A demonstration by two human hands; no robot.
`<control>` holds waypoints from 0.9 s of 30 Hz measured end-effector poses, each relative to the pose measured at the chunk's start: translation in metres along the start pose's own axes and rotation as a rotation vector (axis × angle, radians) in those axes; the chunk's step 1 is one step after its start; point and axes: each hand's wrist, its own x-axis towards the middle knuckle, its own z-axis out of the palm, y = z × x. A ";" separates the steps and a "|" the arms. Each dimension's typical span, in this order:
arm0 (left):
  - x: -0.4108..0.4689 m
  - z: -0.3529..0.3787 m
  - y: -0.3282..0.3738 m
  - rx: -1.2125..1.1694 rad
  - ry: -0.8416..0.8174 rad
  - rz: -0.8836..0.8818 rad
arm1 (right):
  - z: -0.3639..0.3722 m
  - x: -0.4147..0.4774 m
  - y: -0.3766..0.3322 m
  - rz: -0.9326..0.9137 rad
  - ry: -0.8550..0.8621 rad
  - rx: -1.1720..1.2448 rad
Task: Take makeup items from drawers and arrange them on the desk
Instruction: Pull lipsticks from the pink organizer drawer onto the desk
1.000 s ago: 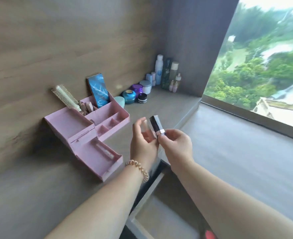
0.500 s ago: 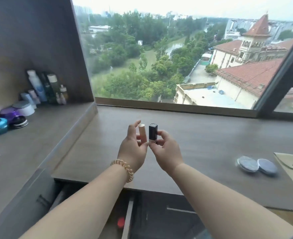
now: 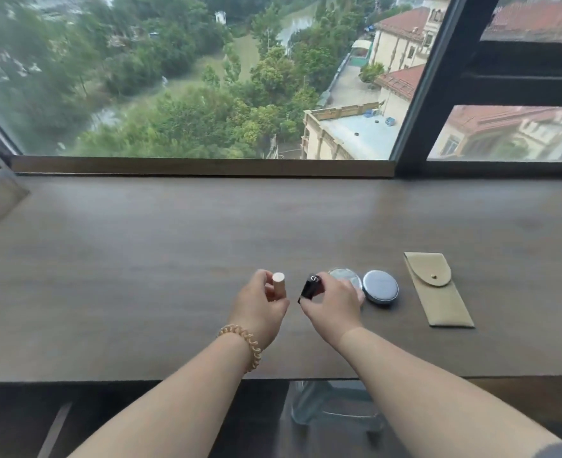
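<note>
Two bare hands reach over a dark wooden desk [image 3: 140, 259] below a wide window [image 3: 174, 94]. At left, the left hand [image 3: 260, 309], with a coiled beige bracelet [image 3: 243, 342] on its wrist, curls thumb and fingers round a beige lipstick tube [image 3: 279, 287], held upright with its flat end up. Just right of it, the right hand [image 3: 334, 305] pinches a black lipstick [image 3: 309, 287] between thumb and fingertips; the tube tilts, top leaning right, and whether its lower end touches the desk cannot be told. Behind that hand a round silver compact [image 3: 345, 276] lies on the desk, partly hidden. A second round compact [image 3: 380, 286] sits just beside it, and a flat beige pouch [image 3: 436, 289] with a snap flap lies farther right, apart from the compacts
</note>
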 end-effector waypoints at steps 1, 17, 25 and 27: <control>0.005 0.010 0.000 0.011 -0.007 -0.006 | 0.002 0.008 0.009 -0.005 -0.018 -0.024; 0.083 0.066 -0.022 0.216 -0.023 -0.011 | 0.036 0.063 0.043 -0.060 -0.026 -0.088; 0.089 0.071 -0.035 0.310 0.018 0.165 | 0.046 0.067 0.047 -0.083 0.012 -0.122; 0.089 0.071 -0.037 0.344 0.034 0.160 | 0.044 0.065 0.047 -0.086 -0.005 -0.123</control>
